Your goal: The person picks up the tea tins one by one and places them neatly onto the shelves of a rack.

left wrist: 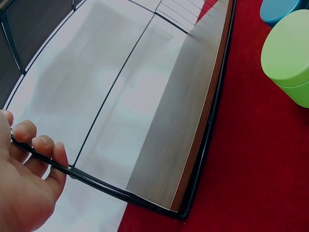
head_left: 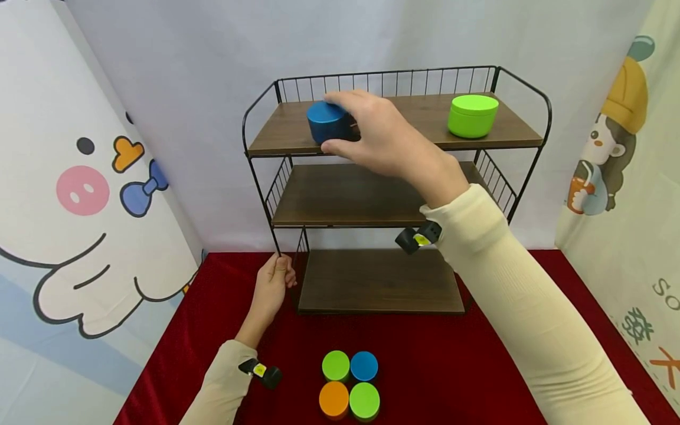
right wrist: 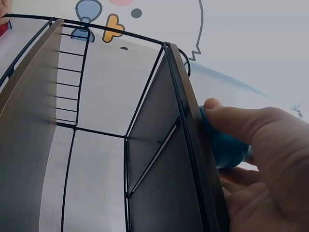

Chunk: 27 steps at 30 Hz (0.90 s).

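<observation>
My right hand (head_left: 379, 133) grips a round blue lidded container (head_left: 325, 121) on the left part of the top shelf, thumb at the front and fingers over its far side. In the right wrist view the blue container (right wrist: 224, 142) shows between thumb and fingers, right at the shelf's edge. Lower down, my left hand (head_left: 273, 280) grips the black metal post of the shelf rack (head_left: 395, 146) on its left side. The left wrist view shows those fingers (left wrist: 43, 145) curled round the thin black bar. A bright green lidded container (head_left: 473, 117) sits at the top shelf's right end.
Several round containers stand grouped on the red cloth in front of the rack: green (head_left: 336, 366), blue (head_left: 364, 366), orange (head_left: 334, 400) and another green (head_left: 365, 401). The wooden middle shelf (head_left: 350, 195) and bottom shelf (head_left: 379, 280) lie below. Printed curtains (head_left: 85, 147) flank the sides.
</observation>
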Available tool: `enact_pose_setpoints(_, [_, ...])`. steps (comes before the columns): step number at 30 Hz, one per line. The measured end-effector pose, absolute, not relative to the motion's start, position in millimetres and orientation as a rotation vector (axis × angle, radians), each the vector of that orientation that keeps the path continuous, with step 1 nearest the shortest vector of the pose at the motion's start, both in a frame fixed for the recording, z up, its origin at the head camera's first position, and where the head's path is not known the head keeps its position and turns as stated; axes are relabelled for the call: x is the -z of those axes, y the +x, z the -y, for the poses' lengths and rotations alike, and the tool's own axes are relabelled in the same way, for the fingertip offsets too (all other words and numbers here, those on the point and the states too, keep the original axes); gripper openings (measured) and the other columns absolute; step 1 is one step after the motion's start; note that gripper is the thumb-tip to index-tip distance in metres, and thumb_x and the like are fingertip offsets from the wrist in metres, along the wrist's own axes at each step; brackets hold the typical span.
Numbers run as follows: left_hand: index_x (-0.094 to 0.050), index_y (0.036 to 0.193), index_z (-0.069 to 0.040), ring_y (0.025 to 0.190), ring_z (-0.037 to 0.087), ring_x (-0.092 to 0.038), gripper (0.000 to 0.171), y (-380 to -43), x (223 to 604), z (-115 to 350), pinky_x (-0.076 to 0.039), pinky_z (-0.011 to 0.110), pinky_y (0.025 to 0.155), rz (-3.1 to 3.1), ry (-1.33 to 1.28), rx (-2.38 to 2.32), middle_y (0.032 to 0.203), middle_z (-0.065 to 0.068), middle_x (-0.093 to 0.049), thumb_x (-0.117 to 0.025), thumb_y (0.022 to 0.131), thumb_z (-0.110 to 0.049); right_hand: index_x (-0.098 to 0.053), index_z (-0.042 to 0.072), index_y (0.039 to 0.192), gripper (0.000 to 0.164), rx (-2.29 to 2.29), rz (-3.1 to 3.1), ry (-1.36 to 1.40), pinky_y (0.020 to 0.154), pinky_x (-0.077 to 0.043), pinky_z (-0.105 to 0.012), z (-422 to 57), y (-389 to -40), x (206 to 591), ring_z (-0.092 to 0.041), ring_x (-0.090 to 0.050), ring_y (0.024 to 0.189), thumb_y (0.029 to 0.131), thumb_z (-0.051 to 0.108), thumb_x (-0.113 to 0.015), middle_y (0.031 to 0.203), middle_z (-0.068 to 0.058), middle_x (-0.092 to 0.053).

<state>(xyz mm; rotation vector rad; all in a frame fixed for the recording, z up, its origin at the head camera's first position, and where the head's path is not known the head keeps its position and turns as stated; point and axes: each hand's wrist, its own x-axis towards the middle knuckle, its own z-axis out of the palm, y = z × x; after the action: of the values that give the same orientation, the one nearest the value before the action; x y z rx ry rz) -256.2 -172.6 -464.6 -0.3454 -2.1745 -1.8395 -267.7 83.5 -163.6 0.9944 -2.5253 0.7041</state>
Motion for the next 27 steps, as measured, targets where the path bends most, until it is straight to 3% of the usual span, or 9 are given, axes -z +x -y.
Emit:
enact_pose_setpoints(7, [-0.044, 0.089, 0.007, 0.063, 0.013, -0.046, 0.039, -258, 465, 172, -0.048, 0.027, 0.065, 2.181, -0.345, 1.832, 0.069, 0.012, -0.040, -0.032, 0.113, -0.021, -0.041, 0.004, 0.153, 0.068, -0.713, 2.611, 0.952, 0.111, -0.049, -0.040, -84, -266, 161, -0.028, -0.059, 0.130, 0.099, 0.032, -0.070, 0.149, -0.015, -0.054])
enact_pose_setpoints(14, [-0.044, 0.089, 0.009, 0.064, 0.014, -0.046, 0.039, -254, 459, 170, -0.049, 0.029, 0.066, 2.185, -0.336, 1.845, 0.069, 0.014, -0.040, -0.033, 0.113, -0.020, -0.036, 0.004, 0.157, 0.073, -0.784, 2.550, 0.964, 0.112, -0.048, -0.037, -88, -265, 165, -0.030, -0.056, 0.136, 0.099, 0.030, -0.071, 0.158, -0.016, -0.043])
enact_pose_setpoints(27, [-0.043, 0.089, 0.007, 0.063, 0.012, -0.044, 0.040, -254, 462, 171, -0.048, 0.027, 0.065, 2.161, -0.320, 1.880, 0.069, 0.007, -0.039, -0.032, 0.113, -0.023, -0.045, 0.001, 0.152, 0.065, -0.764, 2.312, 1.012, 0.117, -0.042, -0.036, -102, -253, 178, -0.025, -0.046, 0.144, 0.098, 0.026, -0.073, 0.155, -0.014, -0.048])
